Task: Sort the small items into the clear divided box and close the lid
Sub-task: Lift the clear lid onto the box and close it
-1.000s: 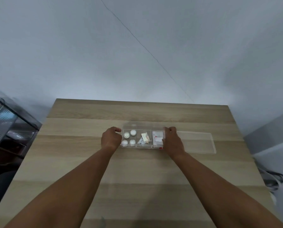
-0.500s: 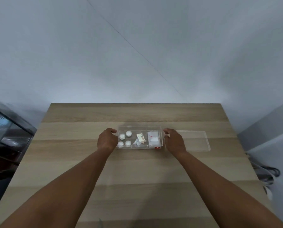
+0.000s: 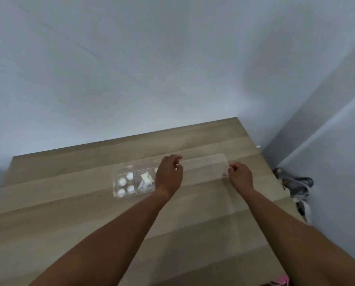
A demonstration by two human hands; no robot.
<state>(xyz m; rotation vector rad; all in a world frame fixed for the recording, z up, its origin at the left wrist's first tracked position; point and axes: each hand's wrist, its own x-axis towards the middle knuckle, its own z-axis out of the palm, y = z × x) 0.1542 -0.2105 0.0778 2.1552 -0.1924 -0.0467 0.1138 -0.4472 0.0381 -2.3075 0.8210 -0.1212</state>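
The clear divided box (image 3: 119, 182) sits on the wooden table (image 3: 69, 213). Its left compartment holds several white round pieces (image 3: 127, 182), and the middle one holds small white packets (image 3: 145, 180). My left hand (image 3: 168, 174) covers the box's right compartment, its fingers curled around the left end of the clear lid (image 3: 203, 168). The lid lies to the right of the box. My right hand (image 3: 240, 176) pinches the lid's right end. The picture is blurred.
The table's right edge (image 3: 275, 193) is close to my right hand. Beyond it, a tangle of cables (image 3: 294, 184) lies on the floor by the grey wall. A pink thing (image 3: 281, 279) shows at the bottom right.
Both hands left the ends of the box and went right to the lid. My left hand is at its left end, my right hand at its right end. The view swung right.
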